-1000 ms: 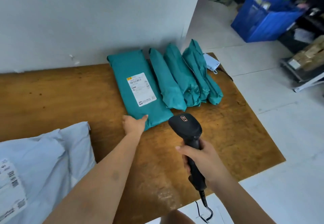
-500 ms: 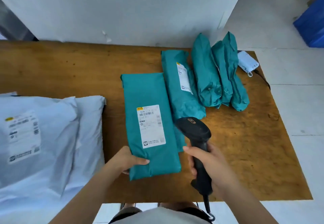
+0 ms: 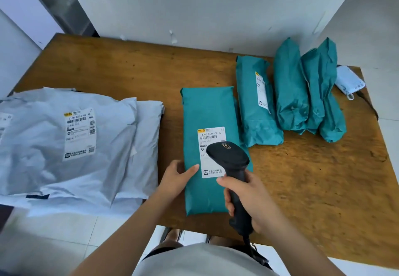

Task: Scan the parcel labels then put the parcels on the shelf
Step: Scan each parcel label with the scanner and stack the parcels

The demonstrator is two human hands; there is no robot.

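The wooden table carries everything: a heap of grey parcels at my left, a row of teal parcels leaning together far right, and the flat teal parcel at the near edge, label up. I judge this the scanning step. Next the scanner, hovering over the label, must catch the barcode; no shelf is in sight. My right hand wraps its fingers tight round the scanner's handle. My left hand grips the parcel's left edge, thumb on top.
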